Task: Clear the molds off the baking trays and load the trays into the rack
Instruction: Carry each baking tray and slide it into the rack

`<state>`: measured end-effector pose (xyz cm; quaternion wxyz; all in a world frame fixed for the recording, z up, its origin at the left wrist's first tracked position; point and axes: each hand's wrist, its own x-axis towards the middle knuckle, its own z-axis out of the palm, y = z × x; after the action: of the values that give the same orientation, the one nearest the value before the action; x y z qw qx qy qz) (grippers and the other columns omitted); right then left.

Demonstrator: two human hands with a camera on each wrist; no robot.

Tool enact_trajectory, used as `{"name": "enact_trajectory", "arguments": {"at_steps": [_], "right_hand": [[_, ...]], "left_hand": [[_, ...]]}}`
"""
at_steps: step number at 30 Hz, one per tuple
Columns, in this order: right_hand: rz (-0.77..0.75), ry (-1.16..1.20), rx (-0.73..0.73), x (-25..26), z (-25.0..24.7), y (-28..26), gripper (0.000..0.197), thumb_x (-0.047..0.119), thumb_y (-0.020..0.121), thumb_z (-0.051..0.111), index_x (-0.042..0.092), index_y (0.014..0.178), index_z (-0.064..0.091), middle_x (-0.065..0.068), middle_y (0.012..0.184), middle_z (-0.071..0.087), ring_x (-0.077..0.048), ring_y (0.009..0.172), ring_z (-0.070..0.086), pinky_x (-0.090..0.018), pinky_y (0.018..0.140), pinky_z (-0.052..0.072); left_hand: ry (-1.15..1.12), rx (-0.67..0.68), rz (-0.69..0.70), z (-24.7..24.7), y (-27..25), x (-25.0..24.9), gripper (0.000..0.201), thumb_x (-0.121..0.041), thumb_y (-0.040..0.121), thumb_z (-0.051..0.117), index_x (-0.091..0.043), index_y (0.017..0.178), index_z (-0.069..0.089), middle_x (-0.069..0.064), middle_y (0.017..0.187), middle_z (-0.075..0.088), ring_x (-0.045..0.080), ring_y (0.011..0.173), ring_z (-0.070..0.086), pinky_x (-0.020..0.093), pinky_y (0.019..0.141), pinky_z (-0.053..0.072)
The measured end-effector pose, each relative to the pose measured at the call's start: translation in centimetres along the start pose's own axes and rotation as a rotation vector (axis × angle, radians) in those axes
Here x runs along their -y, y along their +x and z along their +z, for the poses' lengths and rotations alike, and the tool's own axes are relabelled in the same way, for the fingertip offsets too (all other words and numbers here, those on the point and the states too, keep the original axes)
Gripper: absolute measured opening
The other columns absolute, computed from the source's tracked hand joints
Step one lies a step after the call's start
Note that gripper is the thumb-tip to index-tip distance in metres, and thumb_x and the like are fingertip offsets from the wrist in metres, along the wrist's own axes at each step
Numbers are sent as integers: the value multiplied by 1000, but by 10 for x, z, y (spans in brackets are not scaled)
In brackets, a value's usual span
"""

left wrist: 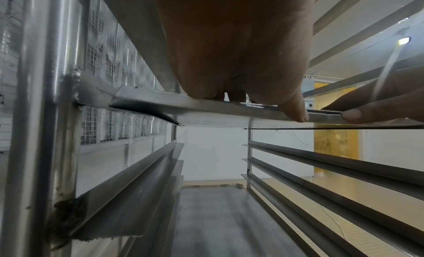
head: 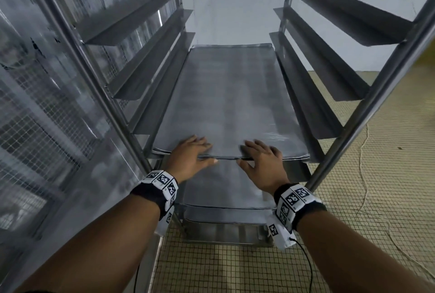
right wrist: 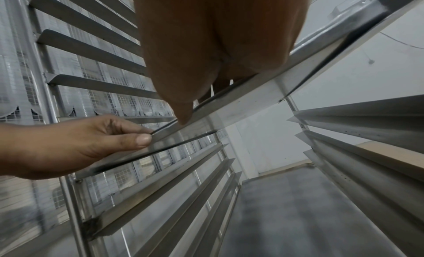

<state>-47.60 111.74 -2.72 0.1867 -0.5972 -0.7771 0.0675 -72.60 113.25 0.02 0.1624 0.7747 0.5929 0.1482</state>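
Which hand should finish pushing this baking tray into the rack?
Neither alone: left hand and right hand sit evenly on the baking tray front edge; push together, so it likely slides straight along the rack rails.

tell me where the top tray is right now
In the head view the top tray sits centred in the rack, on its side rails, with both hands at its near edge and more trays below it.

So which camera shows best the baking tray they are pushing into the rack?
The head view: it shows the whole baking tray on the rack's rails, with the left hand and right hand at its front edge. Both wrist views show only that edge from below, thumbs pressed on it.
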Motion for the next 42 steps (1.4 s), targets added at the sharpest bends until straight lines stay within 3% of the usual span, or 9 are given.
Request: {"name": "enact_trajectory", "arguments": {"at_steps": [15, 22, 25, 29, 32, 34, 35, 38, 42], "right_hand": [[31, 32, 15, -2, 0, 15, 51, 56, 97, 51, 32, 142, 53, 12, 155, 42, -14, 149, 27, -43, 115, 15], [130, -21, 166, 13, -20, 18, 48, 56, 96, 50, 39, 141, 51, 13, 158, 36, -19, 150, 23, -51, 118, 16], [213, -108, 193, 33, -20, 3, 51, 54, 98, 45, 38, 147, 41, 8, 163, 27, -25, 152, 16, -57, 118, 8], [263, -117, 204, 50, -6, -36, 78, 57, 98, 41, 29, 160, 4, -2, 168, -10, -27, 153, -15, -57, 122, -5], [309, -122, 272, 57, -1, -75, 72, 59, 97, 42, 27, 158, 21, -6, 168, -4, -29, 154, -9, -56, 123, 3], [373, -86, 318, 58, -1, -107, 65, 60, 96, 44, 28, 152, 36, -6, 166, 18, -28, 153, 12, -54, 122, 15], [412, -65, 334, 55, -1, -125, 62, 59, 96, 46, 29, 149, 42, -4, 161, 30, -28, 149, 25, -52, 120, 23], [510, -39, 328, 49, -9, -189, 48, 54, 96, 49, 28, 136, 55, -1, 142, 54, -26, 127, 52, -43, 103, 44], [752, -14, 307, 21, -26, -286, 42, 51, 97, 52, 25, 129, 59, -1, 128, 63, -24, 109, 63, -38, 86, 54]], "left_hand": [[3, -20, 4, 3, 13, 6, 67, -59, 88, 65, -26, 145, 52, -4, 159, 38, 16, 150, 23, 27, 120, 13], [157, 50, -15, -3, 9, -6, 66, -67, 91, 50, -31, 146, 50, -7, 159, 36, 21, 150, 22, 46, 121, 13], [315, 33, -44, 6, -4, -10, 65, -64, 97, 39, -31, 153, 34, -5, 165, 21, 28, 152, 13, 59, 120, 7], [358, 17, -66, 28, -39, -11, 89, -60, 95, 44, -23, 160, -4, 5, 167, -15, 34, 152, -20, 62, 120, -5], [342, 58, -22, 41, -66, -9, 96, -58, 93, 49, -25, 158, -15, 7, 162, -31, 34, 148, -31, 59, 120, -8], [321, 50, 19, 53, -80, -11, 90, -57, 93, 50, -24, 160, 0, 8, 166, -19, 35, 151, -22, 56, 119, -6], [283, 43, 54, 61, -87, -16, 82, -54, 93, 51, -23, 160, 17, 10, 168, -1, 35, 153, -8, 54, 121, 1], [81, 8, 184, 90, -106, -39, 51, -47, 90, 55, -15, 129, 63, 11, 136, 61, 34, 128, 52, 45, 103, 44], [-113, 227, 303, 130, -134, -102, 37, -50, 90, 55, -21, 106, 70, 0, 97, 75, 25, 90, 70, 38, 76, 58]]}}
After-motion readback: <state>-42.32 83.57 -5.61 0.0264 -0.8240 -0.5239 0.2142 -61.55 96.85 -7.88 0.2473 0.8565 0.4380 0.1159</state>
